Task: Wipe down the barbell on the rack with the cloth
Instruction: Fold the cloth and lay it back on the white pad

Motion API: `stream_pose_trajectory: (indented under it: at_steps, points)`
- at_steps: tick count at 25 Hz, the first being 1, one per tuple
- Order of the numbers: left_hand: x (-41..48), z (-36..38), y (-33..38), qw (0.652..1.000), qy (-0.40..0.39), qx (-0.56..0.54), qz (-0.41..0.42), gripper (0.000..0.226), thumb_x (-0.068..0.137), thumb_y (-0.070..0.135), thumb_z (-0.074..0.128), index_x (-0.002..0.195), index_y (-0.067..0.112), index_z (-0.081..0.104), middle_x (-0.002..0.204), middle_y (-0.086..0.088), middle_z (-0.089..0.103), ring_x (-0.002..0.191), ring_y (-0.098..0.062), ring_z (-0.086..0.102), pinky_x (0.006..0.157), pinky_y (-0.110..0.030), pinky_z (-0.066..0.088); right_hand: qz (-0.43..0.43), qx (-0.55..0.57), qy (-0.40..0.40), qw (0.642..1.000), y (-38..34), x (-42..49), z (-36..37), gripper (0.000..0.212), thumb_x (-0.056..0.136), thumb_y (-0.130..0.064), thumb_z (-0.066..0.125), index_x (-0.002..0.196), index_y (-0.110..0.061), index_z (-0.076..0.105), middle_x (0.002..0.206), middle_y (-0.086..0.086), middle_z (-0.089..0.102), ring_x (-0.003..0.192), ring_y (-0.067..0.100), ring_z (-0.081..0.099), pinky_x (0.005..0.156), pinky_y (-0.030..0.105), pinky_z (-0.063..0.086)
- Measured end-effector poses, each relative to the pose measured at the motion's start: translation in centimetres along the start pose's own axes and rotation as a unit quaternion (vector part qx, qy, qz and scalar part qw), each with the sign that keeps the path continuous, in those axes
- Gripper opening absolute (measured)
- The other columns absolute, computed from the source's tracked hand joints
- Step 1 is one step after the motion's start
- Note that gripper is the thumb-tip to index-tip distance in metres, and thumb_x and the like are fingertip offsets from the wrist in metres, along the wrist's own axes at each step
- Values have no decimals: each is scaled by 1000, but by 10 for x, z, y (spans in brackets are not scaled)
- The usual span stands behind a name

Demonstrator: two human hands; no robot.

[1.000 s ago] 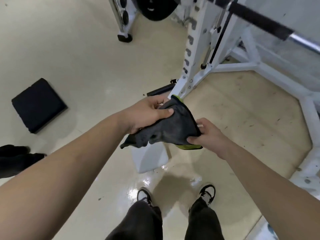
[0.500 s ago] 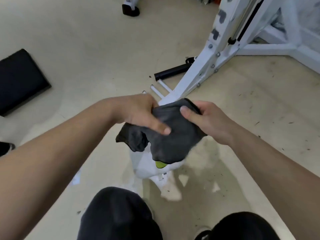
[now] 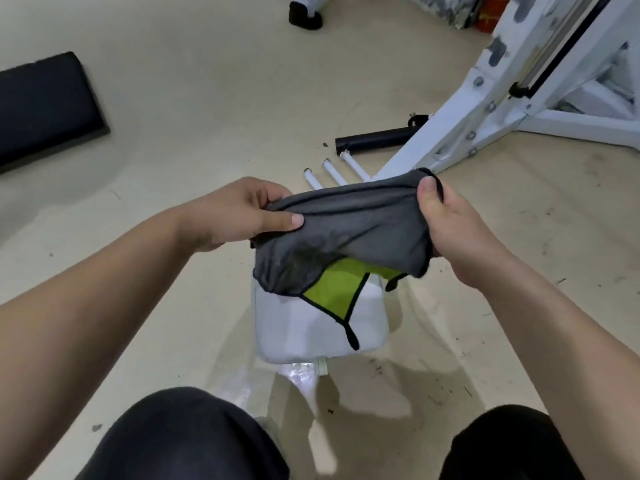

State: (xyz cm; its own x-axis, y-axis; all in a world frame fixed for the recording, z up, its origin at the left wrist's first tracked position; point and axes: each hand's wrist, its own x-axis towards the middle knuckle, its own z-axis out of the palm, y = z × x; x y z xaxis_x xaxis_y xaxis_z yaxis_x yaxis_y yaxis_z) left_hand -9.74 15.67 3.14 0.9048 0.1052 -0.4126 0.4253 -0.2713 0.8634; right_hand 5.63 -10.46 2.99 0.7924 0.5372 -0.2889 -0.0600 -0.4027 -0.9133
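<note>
Below, white jug (image 3: pixel 311 327) under cloth (image 3: pixel 346 233), rack (image 3: pixel 460 133) beside

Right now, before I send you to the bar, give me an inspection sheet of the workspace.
Surface: beige floor, wet sheen by the container, dark specks at right.
Job's things: grey-and-green cloth stretched between both hands; barbell not in view.
Clutter: white plastic container on the floor below the cloth; black pad at left.
Hands: left hand grips the cloth's left end; right hand grips its right end.
Cables: dark line along the rack upright; cable or rod, cannot tell.
Surroundings: white rack frame, with a black tube and three white pegs at its base.
</note>
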Motion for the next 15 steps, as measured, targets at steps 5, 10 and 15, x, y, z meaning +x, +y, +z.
stream_pose_trajectory:
  at_steps: [5,10,15]
  points:
    - [-31,-5,28,986,-148,-55,-53,12,92,11,73,100,2,75,96,-15,78,85,-26,75,69,-31,59,68,108,-171,977,-6,-3,-17,40,104,-53,37,125,-30,63,117,-9,76,108,7,72,84,24,61]
    - [-1,-11,29,991,45,60,-114,32,63,12,60,90,-4,67,80,-14,65,78,-28,59,66,-34,41,15,31,-110,993,7,29,-5,39,103,-52,45,124,-25,63,122,1,73,113,23,70,91,52,60]
    - [25,5,-7,919,176,349,-55,19,85,12,60,95,22,73,87,2,72,87,-26,68,74,-33,56,-41,-34,-29,998,51,51,16,20,98,-36,54,101,-17,59,103,18,66,88,16,59,90,50,54]
